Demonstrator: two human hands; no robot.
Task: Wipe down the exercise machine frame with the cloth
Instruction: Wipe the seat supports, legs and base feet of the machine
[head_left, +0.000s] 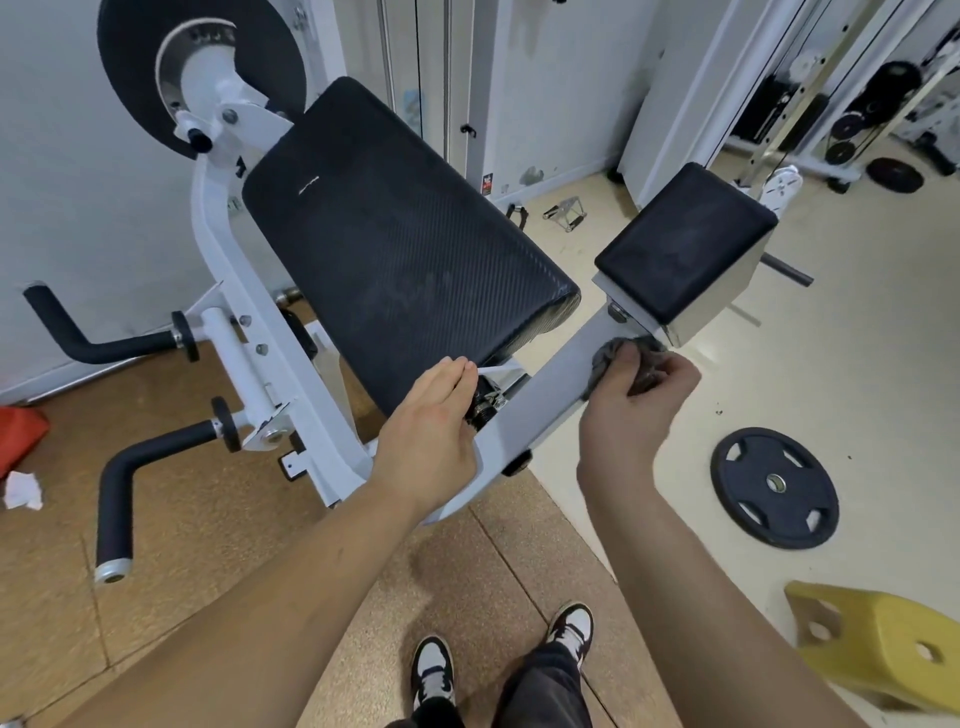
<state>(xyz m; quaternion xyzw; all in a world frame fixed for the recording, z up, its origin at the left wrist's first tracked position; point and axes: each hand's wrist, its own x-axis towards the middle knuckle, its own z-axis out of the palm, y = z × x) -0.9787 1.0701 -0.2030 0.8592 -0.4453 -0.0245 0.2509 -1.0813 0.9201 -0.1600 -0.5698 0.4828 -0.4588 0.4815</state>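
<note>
We are wiping the white metal frame (545, 400). Our right hand (641, 395) is squeezing the crumpled grey cloth (605, 356) at four o'clock from the long black pad (405, 249). Our left hand (431, 421) is resting flat, holding nothing. Next, we think, the cloth needs sliding toward seven o'clock.

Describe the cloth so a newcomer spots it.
Find the large black padded bench. Right of it, a white frame beam rises to a smaller black pad. On that beam, the right hand grips a crumpled grey cloth, the only fabric there.
</note>
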